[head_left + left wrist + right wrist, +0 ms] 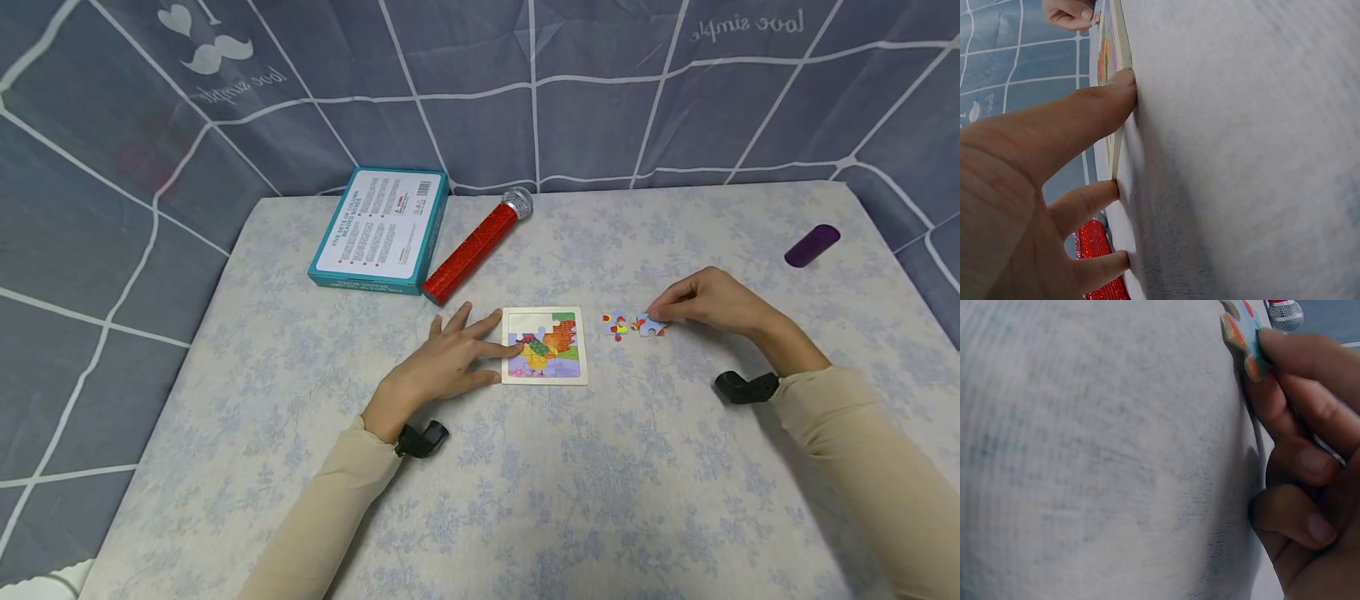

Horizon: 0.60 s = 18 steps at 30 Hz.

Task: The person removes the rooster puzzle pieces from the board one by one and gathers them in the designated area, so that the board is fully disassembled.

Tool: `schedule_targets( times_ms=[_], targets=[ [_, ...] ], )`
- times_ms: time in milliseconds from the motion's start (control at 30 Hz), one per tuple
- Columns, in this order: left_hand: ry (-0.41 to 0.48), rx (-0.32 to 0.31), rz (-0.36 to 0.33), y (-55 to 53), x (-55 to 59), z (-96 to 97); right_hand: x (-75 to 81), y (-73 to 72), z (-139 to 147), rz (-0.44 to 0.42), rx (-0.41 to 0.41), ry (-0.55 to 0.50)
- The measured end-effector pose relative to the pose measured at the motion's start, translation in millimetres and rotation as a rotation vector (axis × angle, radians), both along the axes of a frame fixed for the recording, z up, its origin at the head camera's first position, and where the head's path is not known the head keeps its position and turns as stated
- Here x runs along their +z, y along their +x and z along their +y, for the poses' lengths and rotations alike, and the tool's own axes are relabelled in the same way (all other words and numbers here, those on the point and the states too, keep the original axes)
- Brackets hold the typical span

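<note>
A small jigsaw puzzle [567,364] in a pale square frame lies on the table, its picture partly filled with a coloured bird; the upper left shows bare backing. My left hand [453,357] spreads its fingers at the frame's left side, with one fingertip over the picture and the thumb at the near left corner. To the right, my right hand [708,302] pinches a light-blue jigsaw piece [1249,331] between thumb and fingers, tilted up at one edge in the right wrist view. Another jigsaw piece [617,326] lies just left of it, beside the frame.
Behind my left hand lies a red glittery microphone [472,252] with a silver mesh head, next to a teal and white box [381,227]. A purple cylinder [812,246] lies at the back right. Grey gridded curtain [600,108] hangs behind the patterned tablecloth [525,500].
</note>
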<state>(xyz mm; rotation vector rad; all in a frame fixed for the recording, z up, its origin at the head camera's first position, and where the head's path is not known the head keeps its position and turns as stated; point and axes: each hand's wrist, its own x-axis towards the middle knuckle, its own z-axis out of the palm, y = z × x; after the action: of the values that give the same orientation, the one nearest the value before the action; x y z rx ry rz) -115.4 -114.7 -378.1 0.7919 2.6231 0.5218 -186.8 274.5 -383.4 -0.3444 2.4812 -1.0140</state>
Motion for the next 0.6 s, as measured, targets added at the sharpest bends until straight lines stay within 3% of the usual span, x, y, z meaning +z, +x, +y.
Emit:
schedule_targets(
  times_ms=[200, 600],
  targets=[
    [-0.002, 0.004, -0.001, 0.1, -1.2, -0.5, 0.6, 1.6, -2.9, 0.032, -0.067, 0.029],
    [-0.001, 0.008, -0.017, -0.3, 0.5, -0.6, 0.0, -1.2, -3.9, 0.048, -0.042, 0.046]
  ],
)
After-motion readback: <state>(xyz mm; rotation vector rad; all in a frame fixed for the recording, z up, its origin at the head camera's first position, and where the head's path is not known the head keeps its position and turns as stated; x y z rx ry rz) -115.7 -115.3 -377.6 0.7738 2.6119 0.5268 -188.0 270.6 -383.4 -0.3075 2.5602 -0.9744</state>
